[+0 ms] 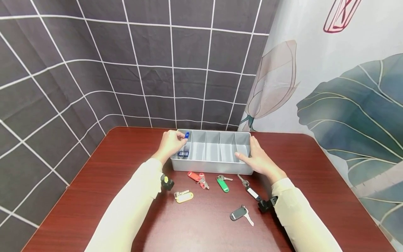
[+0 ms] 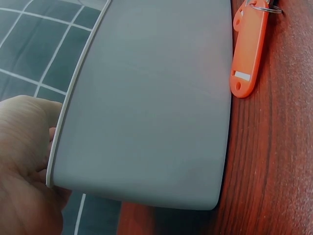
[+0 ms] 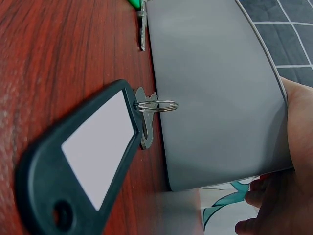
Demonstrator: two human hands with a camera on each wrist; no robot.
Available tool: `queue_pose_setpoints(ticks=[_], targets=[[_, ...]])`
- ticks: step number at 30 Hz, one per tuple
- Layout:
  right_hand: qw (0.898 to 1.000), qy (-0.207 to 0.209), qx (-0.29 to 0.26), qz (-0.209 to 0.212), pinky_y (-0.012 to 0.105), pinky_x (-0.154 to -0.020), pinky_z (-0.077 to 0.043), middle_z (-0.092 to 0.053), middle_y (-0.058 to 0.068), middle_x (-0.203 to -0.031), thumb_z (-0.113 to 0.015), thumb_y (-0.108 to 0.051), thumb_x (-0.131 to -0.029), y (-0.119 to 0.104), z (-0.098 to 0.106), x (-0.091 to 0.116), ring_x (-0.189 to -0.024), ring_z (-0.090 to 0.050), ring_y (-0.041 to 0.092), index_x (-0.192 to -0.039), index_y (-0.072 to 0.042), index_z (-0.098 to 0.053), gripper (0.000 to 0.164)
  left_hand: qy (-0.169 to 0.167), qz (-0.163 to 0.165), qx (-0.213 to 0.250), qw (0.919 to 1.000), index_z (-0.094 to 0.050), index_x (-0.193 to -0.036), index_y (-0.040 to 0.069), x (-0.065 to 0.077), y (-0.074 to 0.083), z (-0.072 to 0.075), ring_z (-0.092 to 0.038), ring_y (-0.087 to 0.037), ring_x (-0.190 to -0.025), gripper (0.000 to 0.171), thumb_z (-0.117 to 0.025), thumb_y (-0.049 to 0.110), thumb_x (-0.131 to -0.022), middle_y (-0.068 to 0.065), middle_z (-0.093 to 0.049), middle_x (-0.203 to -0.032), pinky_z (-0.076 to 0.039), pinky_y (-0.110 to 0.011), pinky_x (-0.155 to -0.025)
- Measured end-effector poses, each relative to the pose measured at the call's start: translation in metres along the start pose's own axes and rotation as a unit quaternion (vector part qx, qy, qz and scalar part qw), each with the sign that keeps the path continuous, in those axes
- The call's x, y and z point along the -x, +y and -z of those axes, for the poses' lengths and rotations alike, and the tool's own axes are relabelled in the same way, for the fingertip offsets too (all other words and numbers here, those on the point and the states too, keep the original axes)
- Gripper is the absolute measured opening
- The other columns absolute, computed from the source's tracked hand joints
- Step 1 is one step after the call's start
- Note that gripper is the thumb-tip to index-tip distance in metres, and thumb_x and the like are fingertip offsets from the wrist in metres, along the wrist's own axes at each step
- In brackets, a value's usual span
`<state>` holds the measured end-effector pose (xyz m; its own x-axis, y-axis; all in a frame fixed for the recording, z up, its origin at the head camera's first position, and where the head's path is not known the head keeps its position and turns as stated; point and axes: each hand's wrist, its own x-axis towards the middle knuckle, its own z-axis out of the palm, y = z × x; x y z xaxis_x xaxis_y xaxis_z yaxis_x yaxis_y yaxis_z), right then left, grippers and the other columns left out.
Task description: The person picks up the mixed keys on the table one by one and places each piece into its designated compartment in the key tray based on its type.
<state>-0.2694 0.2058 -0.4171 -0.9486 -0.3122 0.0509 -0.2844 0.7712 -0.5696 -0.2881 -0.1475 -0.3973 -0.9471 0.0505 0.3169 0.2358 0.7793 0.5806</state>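
Observation:
A grey divided tray (image 1: 211, 167) stands on the table, its compartments side by side. My left hand (image 1: 170, 143) is over the leftmost compartment, pinching a blue key tag (image 1: 187, 135) between thumb and fingertips. Below it, another blue key tag (image 1: 183, 154) lies in that compartment. At the opposite end my right hand (image 1: 260, 159) grips the tray, thumb over the rightmost compartment and fingers along the outer side. In the left wrist view, the tray wall hides my left fingertips and the pinched tag.
In front of the tray lie red key tags (image 1: 193, 176), a green key tag (image 1: 223, 185), a black key tag (image 1: 253, 193), a yellow key tag (image 1: 184, 197) and a dark grey key tag (image 1: 238, 213), with keys. A dark tiled-pattern curtain (image 1: 151, 80) hangs behind the table.

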Motion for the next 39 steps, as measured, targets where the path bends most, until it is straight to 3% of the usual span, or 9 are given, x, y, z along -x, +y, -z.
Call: queue_pose_setpoints(ticks=[14, 23, 31, 39], targets=[[1.000, 0.001, 0.008, 0.004, 0.052, -0.114, -0.011, 0.006, 0.026, -0.156, -0.057, -0.057, -0.089, -0.001, -0.002, 0.002, -0.145, 0.000, 0.038, -0.149, 0.006, 0.007, 0.108, 0.018, -0.011, 0.025, 0.9995, -0.078, -0.092, 0.009, 0.007, -0.005, 0.001, -0.065, -0.015, -0.070, 0.014, -0.072, 0.018, -0.083, -0.002, -0.072, -0.078, -0.052, -0.033, -0.068], [1.000, -0.002, 0.005, 0.002, 0.052, -0.114, -0.011, 0.007, 0.025, -0.157, -0.057, -0.057, -0.089, -0.001, 0.001, 0.003, -0.145, 0.001, 0.036, -0.149, 0.005, 0.008, 0.108, 0.054, -0.053, 0.034, 0.9965, -0.076, -0.096, 0.005, 0.023, -0.008, 0.013, -0.061, -0.017, -0.068, 0.019, -0.072, 0.018, -0.083, -0.004, -0.069, -0.075, -0.049, -0.032, -0.064], [1.000, 0.005, 0.003, 0.008, 0.053, -0.113, -0.012, 0.005, 0.026, -0.157, -0.058, -0.056, -0.089, 0.000, 0.000, 0.003, -0.145, -0.002, 0.037, -0.150, 0.005, 0.006, 0.108, 0.040, -0.067, 0.013, 0.9969, -0.071, -0.110, 0.004, 0.045, -0.009, 0.020, -0.060, -0.024, -0.081, 0.034, -0.073, 0.027, -0.084, -0.008, -0.066, -0.088, -0.048, -0.037, -0.072], [1.000, 0.002, 0.006, 0.007, 0.053, -0.113, -0.012, 0.006, 0.025, -0.157, -0.057, -0.058, -0.089, 0.000, 0.001, 0.000, -0.145, -0.001, 0.037, -0.150, 0.004, 0.006, 0.108, 0.017, -0.046, -0.011, 0.9987, -0.060, -0.125, 0.003, 0.062, -0.009, 0.025, -0.054, -0.030, -0.112, 0.054, -0.073, 0.037, -0.084, -0.013, -0.061, -0.118, -0.042, -0.049, -0.095]])
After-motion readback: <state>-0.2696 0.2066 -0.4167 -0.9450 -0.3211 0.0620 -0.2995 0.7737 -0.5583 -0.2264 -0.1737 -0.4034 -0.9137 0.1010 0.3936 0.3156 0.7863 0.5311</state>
